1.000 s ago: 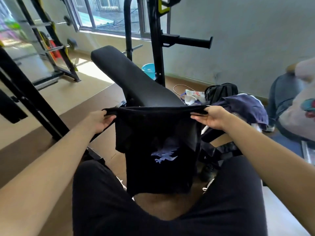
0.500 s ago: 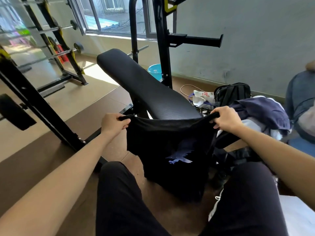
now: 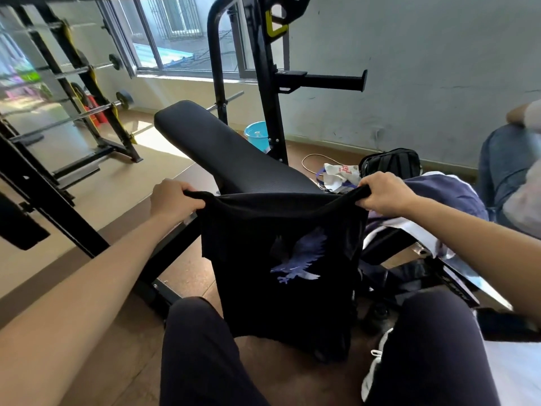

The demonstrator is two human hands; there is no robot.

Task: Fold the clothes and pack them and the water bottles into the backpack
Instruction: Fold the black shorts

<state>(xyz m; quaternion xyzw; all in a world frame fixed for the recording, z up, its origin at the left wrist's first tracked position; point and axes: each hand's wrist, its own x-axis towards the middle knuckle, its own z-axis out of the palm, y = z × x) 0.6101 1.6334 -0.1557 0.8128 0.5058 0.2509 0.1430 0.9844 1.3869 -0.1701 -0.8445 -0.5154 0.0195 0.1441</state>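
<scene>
Head view, black shirt (image 3: 281,259) hanging, top edge gripped by left fingers (image 3: 191,199), right fingers (image 3: 369,200)

One shirt (image 3: 281,230) before the desk (image 3: 234,159); right of it, one backpack (image 3: 390,164) and one clothes pile (image 3: 448,194); behind it, one bucket (image 3: 256,136).

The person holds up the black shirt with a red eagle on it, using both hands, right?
Not quite. The eagle on the black shirt is bluish-purple, not red. The head view shows it, with the left hand and right hand each gripping the shirt's top edge.
</scene>
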